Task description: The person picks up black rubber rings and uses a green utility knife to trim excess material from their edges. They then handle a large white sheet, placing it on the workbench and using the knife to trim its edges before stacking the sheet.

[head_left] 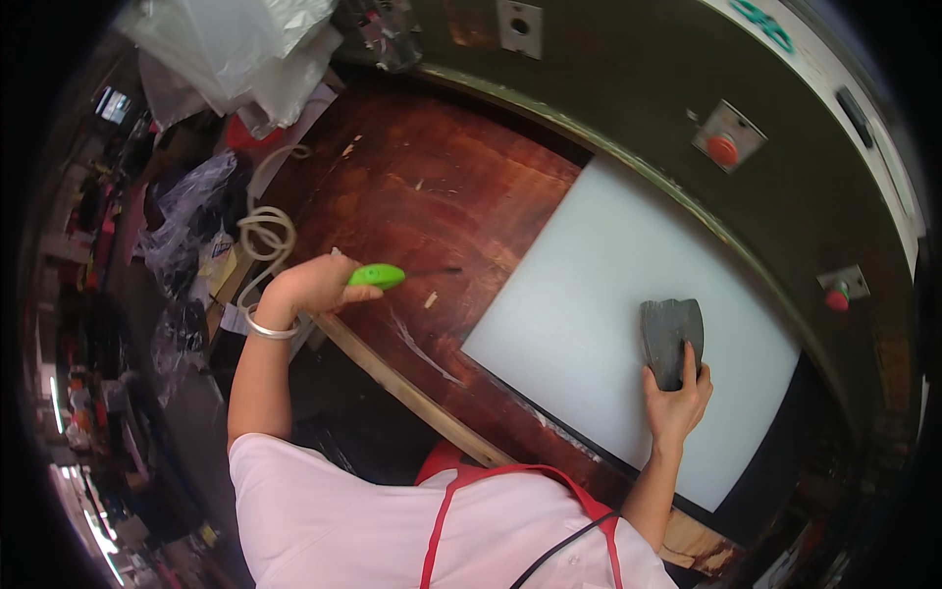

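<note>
My left hand (319, 285) is closed round a green air blow gun (378, 277) with a thin dark nozzle, held over the red-brown wooden tabletop (442, 187). The nozzle points right, toward a white board (579, 285). Over that board, my right hand (679, 398) grips a dark grey curved piece (671, 339) by its lower end. Its upper edge is wavy and its sides narrow toward my fingers; I cannot tell its exact kind.
A coiled beige hose (267, 234) hangs left of my left wrist. Plastic bags (235, 49) fill the far left. Red push buttons (722, 148) sit on the dark green panel (608, 98) behind the board. A wooden strip (412, 393) edges the table's near side.
</note>
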The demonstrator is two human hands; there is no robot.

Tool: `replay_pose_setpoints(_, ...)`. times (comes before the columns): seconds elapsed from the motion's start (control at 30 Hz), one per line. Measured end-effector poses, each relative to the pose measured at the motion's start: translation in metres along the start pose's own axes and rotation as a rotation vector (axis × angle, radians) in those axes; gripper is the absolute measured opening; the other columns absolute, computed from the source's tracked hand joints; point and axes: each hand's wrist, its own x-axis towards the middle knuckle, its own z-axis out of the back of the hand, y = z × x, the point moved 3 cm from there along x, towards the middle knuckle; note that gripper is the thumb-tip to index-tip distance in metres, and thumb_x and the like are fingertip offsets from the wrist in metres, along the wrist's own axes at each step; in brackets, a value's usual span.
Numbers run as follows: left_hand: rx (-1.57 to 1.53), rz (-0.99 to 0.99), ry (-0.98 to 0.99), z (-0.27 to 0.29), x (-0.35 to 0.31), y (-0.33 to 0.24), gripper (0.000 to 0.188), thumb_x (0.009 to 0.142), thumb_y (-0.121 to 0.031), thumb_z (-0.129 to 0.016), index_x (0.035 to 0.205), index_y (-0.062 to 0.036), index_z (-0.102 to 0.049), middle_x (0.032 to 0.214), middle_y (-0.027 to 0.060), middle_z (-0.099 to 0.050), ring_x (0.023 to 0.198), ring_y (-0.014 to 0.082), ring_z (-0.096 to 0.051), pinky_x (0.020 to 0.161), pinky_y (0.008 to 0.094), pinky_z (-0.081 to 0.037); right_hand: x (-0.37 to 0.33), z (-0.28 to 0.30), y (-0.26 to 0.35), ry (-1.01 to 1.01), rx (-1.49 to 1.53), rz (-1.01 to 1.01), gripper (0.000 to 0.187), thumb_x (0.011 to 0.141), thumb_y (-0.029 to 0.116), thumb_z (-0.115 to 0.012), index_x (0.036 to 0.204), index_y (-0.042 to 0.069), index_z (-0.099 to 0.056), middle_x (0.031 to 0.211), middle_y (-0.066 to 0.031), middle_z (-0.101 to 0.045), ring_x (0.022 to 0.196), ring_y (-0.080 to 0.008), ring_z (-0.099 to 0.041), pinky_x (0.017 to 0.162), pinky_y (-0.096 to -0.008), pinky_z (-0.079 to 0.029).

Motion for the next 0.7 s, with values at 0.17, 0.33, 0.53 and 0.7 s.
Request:
replay_pose_setpoints(0.17,0.497,0.558,-1.122,0.055,-0.023,0.073,0.029,0.085,-0.032,-0.067,0.090,-0.0046,-0.059,0.079,0.0182,-0.069,0.072,0.0384,-0.067,0.063,0.0459,-0.055,-0.007,-0.008,0.007,-0.035,-0.023,0.072,0.074,0.067,0.022,-0.081,0.135,0.013,-0.054,0.135,-0.0304,-0.042,0.119,-0.0442,-0.046,0.100,-0.0492,-0.040)
replay_pose_setpoints(0.33,0.128,-0.133,-0.901,0.069,-0.032,0.017,0.033,0.079,-0.019,-0.074,0.105,-0.0049,-0.060,0.092,0.0194,-0.067,0.089,0.0420,-0.063,0.073,0.0463,-0.049,-0.042,0.006,0.005,-0.115,-0.062,0.135,0.067,0.074,0.017,-0.076,0.137,0.010,-0.052,0.145,-0.0346,-0.030,0.132,-0.0488,-0.034,0.110,-0.0495,-0.030)
replay_pose_setpoints(0.53,0.222,-0.436,-1.801,0.144,-0.115,-0.084,0.038,0.082,-0.017,-0.073,0.115,-0.0049,-0.062,0.096,0.0174,-0.066,0.089,0.0382,-0.062,0.076,0.0443,-0.048,-0.080,0.014,0.007,-0.308,0.112,0.030,0.048,0.076,0.010,-0.072,0.122,0.006,-0.063,0.142,-0.0386,-0.032,0.126,-0.0516,-0.042,0.102,-0.0446,-0.043)
replay_pose_setpoints(0.7,0.141,-0.607,-1.899,0.264,-0.104,-0.197,0.032,0.091,-0.028,-0.063,0.118,-0.0108,-0.061,0.097,0.0156,-0.068,0.087,0.0367,-0.065,0.072,0.0439,-0.050,-0.093,0.031,0.017,-0.217,0.182,-0.013,0.052,0.074,0.011,-0.073,0.125,0.008,-0.061,0.145,-0.0348,-0.031,0.128,-0.0491,-0.042,0.103,-0.0445,-0.042)
